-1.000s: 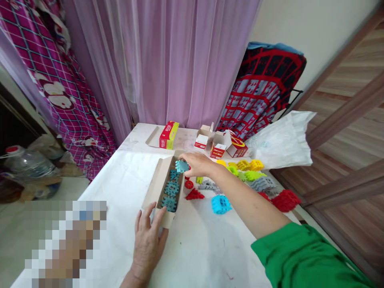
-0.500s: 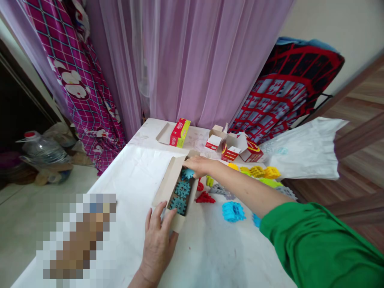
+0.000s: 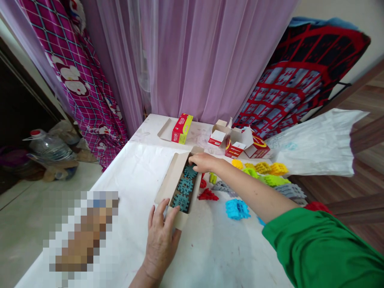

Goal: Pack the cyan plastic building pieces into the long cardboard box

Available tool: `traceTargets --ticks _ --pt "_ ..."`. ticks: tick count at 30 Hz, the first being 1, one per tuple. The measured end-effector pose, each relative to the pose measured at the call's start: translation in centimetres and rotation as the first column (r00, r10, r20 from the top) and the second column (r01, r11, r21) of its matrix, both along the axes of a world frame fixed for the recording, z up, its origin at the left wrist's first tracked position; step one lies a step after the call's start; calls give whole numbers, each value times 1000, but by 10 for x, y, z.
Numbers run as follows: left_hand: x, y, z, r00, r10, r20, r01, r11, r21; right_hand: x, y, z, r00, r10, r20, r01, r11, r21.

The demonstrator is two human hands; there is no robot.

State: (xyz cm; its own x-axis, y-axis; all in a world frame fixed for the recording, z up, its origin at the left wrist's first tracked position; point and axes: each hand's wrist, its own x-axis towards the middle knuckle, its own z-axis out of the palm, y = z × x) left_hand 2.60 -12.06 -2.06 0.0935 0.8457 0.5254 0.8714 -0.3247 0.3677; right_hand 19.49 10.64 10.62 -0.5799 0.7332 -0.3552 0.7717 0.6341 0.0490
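A long open cardboard box (image 3: 195,192) lies on the white-covered table, its lid flap (image 3: 169,176) folded out to the left. Inside is a row of teal interlocking building blocks (image 3: 185,186). My left hand (image 3: 162,236) grips the near end of the box, fingertips over its edge and thumb outside. At the far end my right hand (image 3: 203,163) reaches in with bent fingers, its fingertips on the farthest teal block (image 3: 190,171). Part of that block is hidden under the fingers.
Right of the box lie red pieces (image 3: 208,195), a blue block (image 3: 237,209), grey pieces (image 3: 290,191), green pieces (image 3: 276,181) and yellow blocks (image 3: 278,169). Behind stand a red-and-yellow box (image 3: 182,129), opened red boxes (image 3: 235,150) and a white bag (image 3: 318,144). A blurred patch (image 3: 87,232) covers the left.
My right hand has shifted slightly right over the farthest block, showing more of the box's far end. My left hand stays on the near end. The whole view has shifted a little.
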Motion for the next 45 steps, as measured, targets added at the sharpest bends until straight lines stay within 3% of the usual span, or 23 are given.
traceTargets --ticks 4,8,15,28,34,38,41,45 --pt "0 1 0 1000 -2 -5 2 1000 4 -15 -17 0 975 -193 108 183 978 98" --pt "2 1 4 1000 6 7 -6 1000 18 -28 -21 -10 963 -231 135 218 970 108" --pt "4 1 6 999 21 33 -21 1000 13 -31 -18 -24 964 -218 154 206 974 92" --pt "3 1 7 1000 7 17 -7 1000 18 -26 -18 -12 971 -199 134 195 980 45" --pt "1 3 5 1000 -17 1 17 1000 12 16 -32 37 989 -129 -78 135 988 72" --pt "1 4 5 999 -32 35 31 999 38 69 -64 61 980 -198 -36 199 978 54" --pt "0 5 4 998 -39 41 37 998 42 106 -96 55 978 -209 28 209 978 -18" --pt "-2 7 -1 999 -50 20 48 997 59 136 -132 27 972 -235 -9 234 970 -65"
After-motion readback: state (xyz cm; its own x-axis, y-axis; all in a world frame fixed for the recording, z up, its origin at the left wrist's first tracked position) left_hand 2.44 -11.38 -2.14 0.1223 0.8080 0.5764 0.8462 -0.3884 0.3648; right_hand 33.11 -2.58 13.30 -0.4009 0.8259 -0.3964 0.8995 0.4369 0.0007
